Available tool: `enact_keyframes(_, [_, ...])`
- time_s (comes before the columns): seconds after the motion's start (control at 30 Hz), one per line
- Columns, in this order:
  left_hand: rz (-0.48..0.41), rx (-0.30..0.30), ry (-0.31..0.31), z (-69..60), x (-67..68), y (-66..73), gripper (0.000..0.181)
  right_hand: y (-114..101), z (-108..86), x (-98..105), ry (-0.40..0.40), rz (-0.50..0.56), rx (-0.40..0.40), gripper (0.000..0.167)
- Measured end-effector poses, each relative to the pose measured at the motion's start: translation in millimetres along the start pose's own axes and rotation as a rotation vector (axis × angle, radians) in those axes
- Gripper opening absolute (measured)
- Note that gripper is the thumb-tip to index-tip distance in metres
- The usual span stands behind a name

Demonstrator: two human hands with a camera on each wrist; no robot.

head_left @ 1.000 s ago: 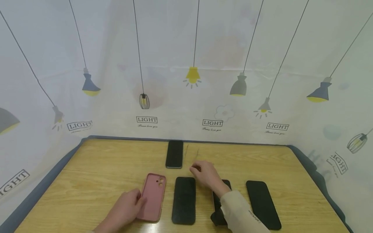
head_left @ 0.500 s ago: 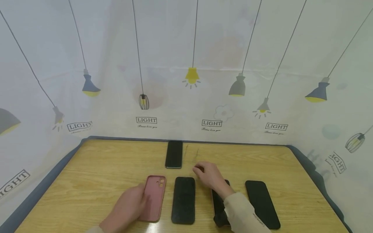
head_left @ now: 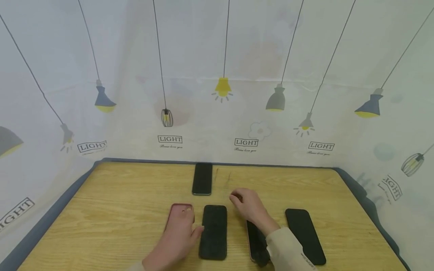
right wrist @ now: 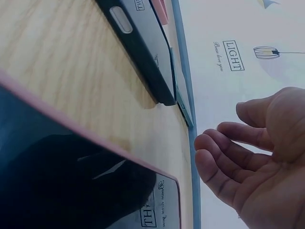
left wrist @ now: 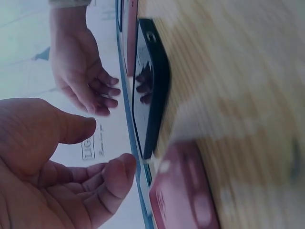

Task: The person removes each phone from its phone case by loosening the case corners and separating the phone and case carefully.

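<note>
My left hand is over a pink phone case, hiding its lower part, with camera cutouts at its top. The thumb reaches the left edge of a black phone; whether it touches is unclear. Seen from the left wrist, the fingers are loosely bent around nothing, apart from the case. My right hand hovers, relaxed, right of the black phone's top. Below its wrist lies a dark-screened phone, pink-rimmed in the right wrist view. No object is in the right palm.
Another black phone lies at the table's back edge. A further black phone rests at the right, angled. The wooden table meets a white cloth printed with lamps, behind and at the sides.
My left hand has left the pink case's left side and moved right across it, toward the black phone. My right hand has drifted slightly right.
</note>
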State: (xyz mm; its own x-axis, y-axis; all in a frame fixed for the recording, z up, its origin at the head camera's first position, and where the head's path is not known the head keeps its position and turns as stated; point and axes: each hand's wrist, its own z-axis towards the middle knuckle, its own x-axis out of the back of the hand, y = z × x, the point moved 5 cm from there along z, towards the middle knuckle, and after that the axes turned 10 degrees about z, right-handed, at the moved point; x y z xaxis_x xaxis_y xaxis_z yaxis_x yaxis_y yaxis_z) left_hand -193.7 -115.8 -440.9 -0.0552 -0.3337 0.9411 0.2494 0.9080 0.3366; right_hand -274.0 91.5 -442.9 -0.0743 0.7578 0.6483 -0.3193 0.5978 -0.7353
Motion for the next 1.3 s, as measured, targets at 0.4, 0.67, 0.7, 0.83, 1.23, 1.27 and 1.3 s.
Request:
enact_keyframes(0.4, [0.100,0.155,-0.111,8.0,-19.7,21.1,0.074,8,-8.5,-5,-0.002,-0.025,-0.019,0.013])
enact_keyframes(0.67, [0.066,0.207,-0.144,8.9,-31.8,26.8,0.073,10,-13.9,-5,0.011,-0.025,-0.001,0.010])
enact_keyframes(0.7, [0.064,0.226,-0.155,8.9,-33.4,27.2,0.073,10,-14.5,-5,0.010,-0.024,0.002,0.010])
enact_keyframes(0.83, [0.073,0.247,-0.161,8.4,-38.0,30.0,0.070,8,-16.1,-4,0.011,-0.017,0.003,0.009])
enact_keyframes(1.23, [0.108,0.172,-0.091,11.9,-39.7,36.3,0.074,8,-16.4,-6,0.021,0.003,0.003,0.011])
enact_keyframes(1.27, [0.089,0.190,-0.092,12.4,-40.0,35.2,0.076,8,-16.3,-6,0.026,0.006,0.008,0.011])
enact_keyframes(1.3, [0.074,0.202,-0.090,12.9,-40.1,34.3,0.078,7,-16.1,-5,0.031,0.010,0.013,0.012])
